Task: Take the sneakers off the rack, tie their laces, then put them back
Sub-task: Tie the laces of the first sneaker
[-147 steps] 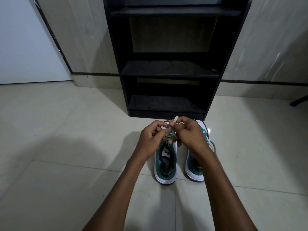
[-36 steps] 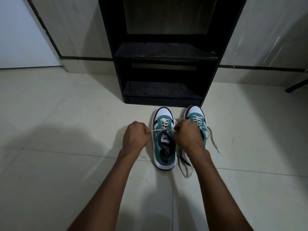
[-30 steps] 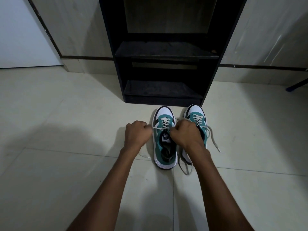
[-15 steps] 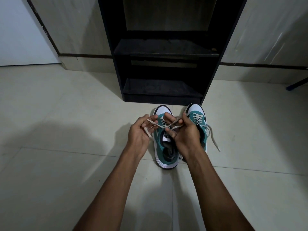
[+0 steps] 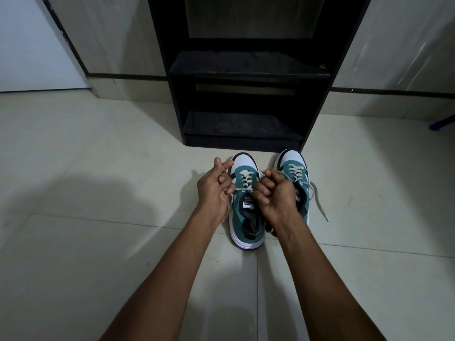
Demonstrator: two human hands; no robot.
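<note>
- Two bare forearms reach forward from the near edge, one hand on each side of the left sneaker.
- The left hand (image 5: 213, 187) is curled, fingers pinched on one end of the cream lace (image 5: 242, 190); its index finger sticks up loose.
- The right hand (image 5: 277, 195) is fisted around the lace's other end, so the lace runs taut across the tongue between the two hands.
- Two sneakers stand side by side on the pale tiled floor (image 5: 98, 242): the left teal-and-white sneaker (image 5: 246, 217) and the right teal-and-white sneaker (image 5: 295, 173), partly hidden by the right hand.
- Both run lengthwise away from the person, heels near, white toes pointing at the rack.
- The right sneaker's loose lace (image 5: 318, 203) trails onto the tiles on its outer side.
- Just beyond the toes stands one black open shoe rack (image 5: 243, 70); two bare shelves show.
- Far right, a blue object (image 5: 442, 124) pokes in at the frame edge; I can't make out what it is.
</note>
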